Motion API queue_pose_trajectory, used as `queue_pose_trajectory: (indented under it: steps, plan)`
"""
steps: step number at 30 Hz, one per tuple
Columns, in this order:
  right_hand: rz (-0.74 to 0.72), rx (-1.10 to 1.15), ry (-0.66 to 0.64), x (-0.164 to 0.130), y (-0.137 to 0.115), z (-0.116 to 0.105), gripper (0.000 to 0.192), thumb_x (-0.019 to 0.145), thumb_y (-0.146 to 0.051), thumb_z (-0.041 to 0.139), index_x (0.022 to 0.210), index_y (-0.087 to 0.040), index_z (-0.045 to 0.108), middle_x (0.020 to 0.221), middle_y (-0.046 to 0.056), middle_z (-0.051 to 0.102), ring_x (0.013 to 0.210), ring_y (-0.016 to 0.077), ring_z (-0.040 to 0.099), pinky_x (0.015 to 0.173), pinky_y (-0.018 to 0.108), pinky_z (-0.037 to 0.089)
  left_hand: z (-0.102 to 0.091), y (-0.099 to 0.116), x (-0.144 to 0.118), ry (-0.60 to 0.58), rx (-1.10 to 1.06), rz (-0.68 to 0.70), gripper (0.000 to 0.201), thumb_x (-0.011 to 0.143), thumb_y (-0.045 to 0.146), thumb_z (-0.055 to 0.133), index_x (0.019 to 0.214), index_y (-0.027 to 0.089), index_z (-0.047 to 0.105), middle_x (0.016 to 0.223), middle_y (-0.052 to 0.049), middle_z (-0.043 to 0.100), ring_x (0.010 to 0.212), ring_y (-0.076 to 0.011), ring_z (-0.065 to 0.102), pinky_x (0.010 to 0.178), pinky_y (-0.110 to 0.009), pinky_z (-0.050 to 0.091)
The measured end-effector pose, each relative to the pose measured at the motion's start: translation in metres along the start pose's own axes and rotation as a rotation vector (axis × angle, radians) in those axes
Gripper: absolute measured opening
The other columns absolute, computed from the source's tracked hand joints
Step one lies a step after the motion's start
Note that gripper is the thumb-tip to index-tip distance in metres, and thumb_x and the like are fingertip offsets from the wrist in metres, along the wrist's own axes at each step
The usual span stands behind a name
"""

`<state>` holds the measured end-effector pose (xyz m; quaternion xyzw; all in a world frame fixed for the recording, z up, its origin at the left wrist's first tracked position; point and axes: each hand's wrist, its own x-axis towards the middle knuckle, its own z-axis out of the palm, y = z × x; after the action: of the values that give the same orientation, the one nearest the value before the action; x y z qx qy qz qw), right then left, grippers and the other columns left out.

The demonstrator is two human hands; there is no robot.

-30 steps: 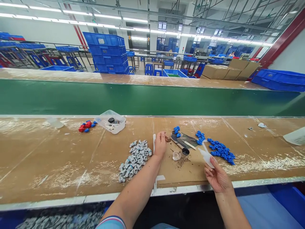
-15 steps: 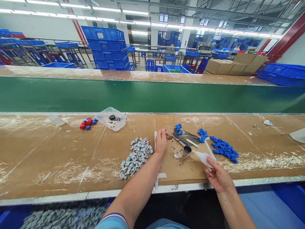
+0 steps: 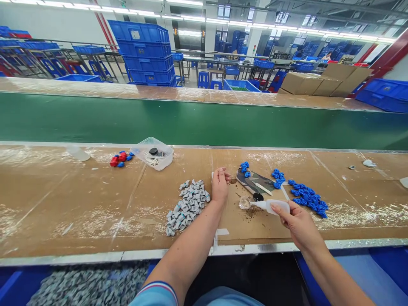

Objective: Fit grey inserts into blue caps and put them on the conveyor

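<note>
Fingers (image 3: 284,211) of right hand (image 3: 298,223) round unlabelled squeeze bottle (image 3: 274,206); left hand (image 3: 219,185) pinched on something unclear.

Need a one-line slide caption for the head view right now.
Right hand tips a translucent squeeze bottle toward a small clear cup; left hand pinches something small beside grey plastic parts.

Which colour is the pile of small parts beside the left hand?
Grey pile, head view.

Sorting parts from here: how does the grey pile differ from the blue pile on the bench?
The grey pile lies beside the left hand; the blue pile lies beyond the right hand. Grey parts look blockier and heaped closer together; blue ones are spread in a looser strip. Both are small loose parts on the cardboard bench top.
</note>
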<state>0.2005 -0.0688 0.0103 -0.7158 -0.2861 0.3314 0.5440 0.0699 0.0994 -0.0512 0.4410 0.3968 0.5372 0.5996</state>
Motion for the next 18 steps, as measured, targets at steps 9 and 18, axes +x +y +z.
queue_pose_trajectory:
  steps: [9,18]
  plan:
    - [-0.420,-0.735,-0.038,0.005,-0.032,0.018,0.026,0.067,-0.050,0.058,0.072,-0.026,0.067,0.059,0.001,0.062,0.053,0.0172,0.051,0.052,0.030,0.036,0.001,0.000,0.000,0.009,0.002,-0.013,0.037,0.092,0.049,0.038,0.095,0.017,0.056,0.074,-0.003,0.060,0.061,-0.0113,0.053,0.056,-0.023,0.043]
    - [-0.583,-0.958,-0.172,0.006,-0.050,0.029,0.020,0.075,-0.040,0.053,0.074,-0.024,0.065,0.070,0.002,0.066,0.061,0.0180,0.058,0.054,0.028,0.037,0.002,0.001,-0.002,0.004,0.004,-0.015,0.034,0.092,0.046,0.040,0.096,0.017,0.056,0.074,-0.002,0.060,0.061,-0.0105,0.052,0.057,-0.021,0.042]
